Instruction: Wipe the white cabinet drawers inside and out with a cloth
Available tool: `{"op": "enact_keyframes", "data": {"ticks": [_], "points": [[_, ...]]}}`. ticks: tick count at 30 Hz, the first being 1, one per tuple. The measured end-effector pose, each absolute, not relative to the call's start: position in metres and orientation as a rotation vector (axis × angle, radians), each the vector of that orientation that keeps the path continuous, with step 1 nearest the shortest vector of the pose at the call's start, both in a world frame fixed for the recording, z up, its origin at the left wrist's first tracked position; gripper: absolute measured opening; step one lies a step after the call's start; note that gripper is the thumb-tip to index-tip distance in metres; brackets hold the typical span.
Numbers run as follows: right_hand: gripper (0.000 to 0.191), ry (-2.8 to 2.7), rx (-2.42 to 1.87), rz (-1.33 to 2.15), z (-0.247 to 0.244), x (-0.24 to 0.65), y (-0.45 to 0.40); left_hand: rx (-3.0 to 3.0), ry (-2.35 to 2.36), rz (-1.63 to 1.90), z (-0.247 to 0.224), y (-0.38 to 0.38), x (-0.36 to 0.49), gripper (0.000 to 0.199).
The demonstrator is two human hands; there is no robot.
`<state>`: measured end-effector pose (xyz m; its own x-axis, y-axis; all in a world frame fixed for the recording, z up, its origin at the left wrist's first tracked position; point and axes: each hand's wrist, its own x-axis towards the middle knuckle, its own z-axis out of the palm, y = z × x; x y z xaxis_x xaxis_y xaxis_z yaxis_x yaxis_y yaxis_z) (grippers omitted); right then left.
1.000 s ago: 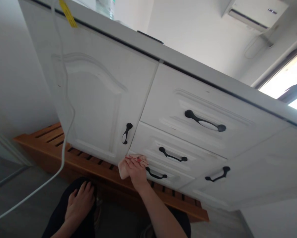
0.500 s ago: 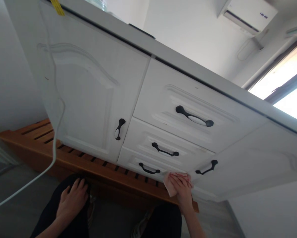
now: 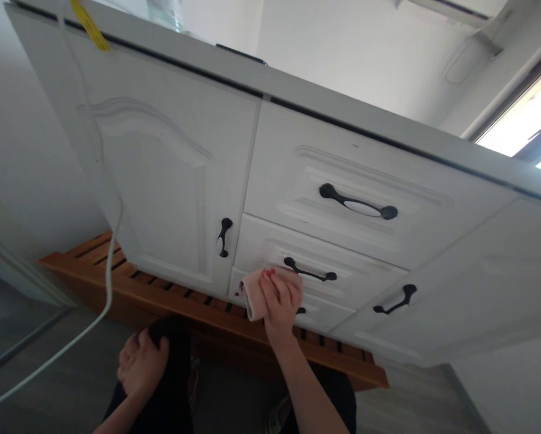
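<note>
My right hand (image 3: pixel 279 301) presses a folded pink cloth (image 3: pixel 253 295) against the left side of the lower drawers. The fingers lie over the cloth, just below and left of the middle drawer's black handle (image 3: pixel 310 271). The bottom drawer's handle (image 3: pixel 301 310) is mostly hidden behind this hand. My left hand (image 3: pixel 141 364) rests on my left knee (image 3: pixel 166 328), holding nothing, its fingers laid over the knee. Around the hands is a white cabinet (image 3: pixel 162 199) with moulded doors and drawers.
A slatted wooden bench (image 3: pixel 162 301) runs along the cabinet's foot, before my knees. A white cable (image 3: pixel 109 283) hangs down the left door and over the bench. The top drawer's handle (image 3: pixel 358 202) and the right door's handle (image 3: pixel 396 299) stick out. A clear container (image 3: pixel 165 13) stands on top.
My right hand has moved left and up with the cloth, from the bottom drawer's right end to its left part. My left hand stays on the knee. The view has shifted.
</note>
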<state>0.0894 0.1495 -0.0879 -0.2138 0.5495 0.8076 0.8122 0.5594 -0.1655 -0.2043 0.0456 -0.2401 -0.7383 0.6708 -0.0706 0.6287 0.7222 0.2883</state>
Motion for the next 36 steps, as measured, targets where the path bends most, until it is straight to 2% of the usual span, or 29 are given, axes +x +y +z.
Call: {"op": "enact_keyframes", "data": {"ticks": [3, 8, 11, 15, 18, 25, 27, 32, 36], "points": [[0.042, -1.999, -1.139, -0.389, -0.132, 0.05, 0.174, 0.98, 2.691, 0.277, -0.235, 0.047, -0.22, 0.076], [0.037, -2.324, -1.138, -0.297, -0.192, 0.018, 0.177, 1.01, 2.737, 0.198, -0.239, 0.052, -0.23, 0.072], [0.028, -2.304, -1.17, -0.239, -0.184, 0.0, 0.171, 1.004, 2.802, 0.199, -0.246, 0.058, -0.225, 0.064], [0.04, -2.08, -1.175, -0.297, -0.156, -0.012, 0.176, 1.031, 2.813, 0.198, -0.256, 0.067, -0.218, 0.059], [0.044, -2.021, -1.258, -0.326, -0.16, -0.002, 0.184, 1.065, 2.801, 0.193, -0.26, 0.069, -0.217, 0.061], [0.026, -2.4, -1.154, -0.222, -0.219, 0.017, 0.176, 1.086, 2.816, 0.228, -0.265, 0.065, -0.225, 0.058], [0.023, -2.392, -1.165, -0.207, -0.216, 0.008, 0.175, 1.068, 2.827, 0.239, -0.268, 0.065, -0.227, 0.058], [0.033, -2.498, -1.094, -0.228, -0.189, -0.006, 0.189, 1.031, 2.814, 0.226, -0.277, 0.068, -0.231, 0.06], [0.026, -2.71, -0.962, -0.205, -0.193, 0.02, 0.195, 1.026, 2.779, 0.201, -0.277, 0.07, -0.232, 0.064]]}}
